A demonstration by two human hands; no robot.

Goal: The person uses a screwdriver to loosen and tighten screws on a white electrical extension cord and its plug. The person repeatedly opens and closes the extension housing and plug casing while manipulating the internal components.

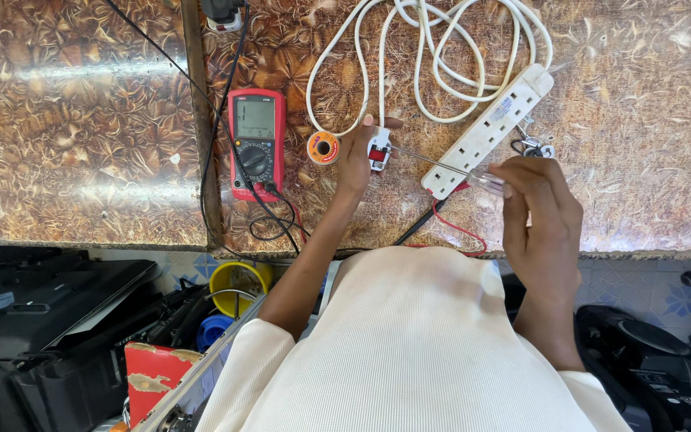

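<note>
Glossy brown, leaf-patterned laminate covers the table (pixel 81 120) across the upper frame. Left of centre lies a red, rectangular plastic multimeter (pixel 256 144) with a grey screen and black dial, thin black leads curling below it. Just right of it sits a small round orange-and-white spool of solder wire (pixel 323 148). The left hand (pixel 356 160) reaches up from the lower centre, forearm straight, fingers clamped round a white plastic plug with red inside (pixel 377 150), pinning it on the table at centre. A slim metal-shafted screwdriver with a clear handle (pixel 457 170) runs from the plug rightward into the right hand (pixel 541 212), which grips the handle with fingers curled, wrist bent, right of centre. Behind the shaft lies a long white plastic power strip (pixel 489 128), set diagonally, its smooth white cable looped (pixel 441 48) at the upper centre.
</note>
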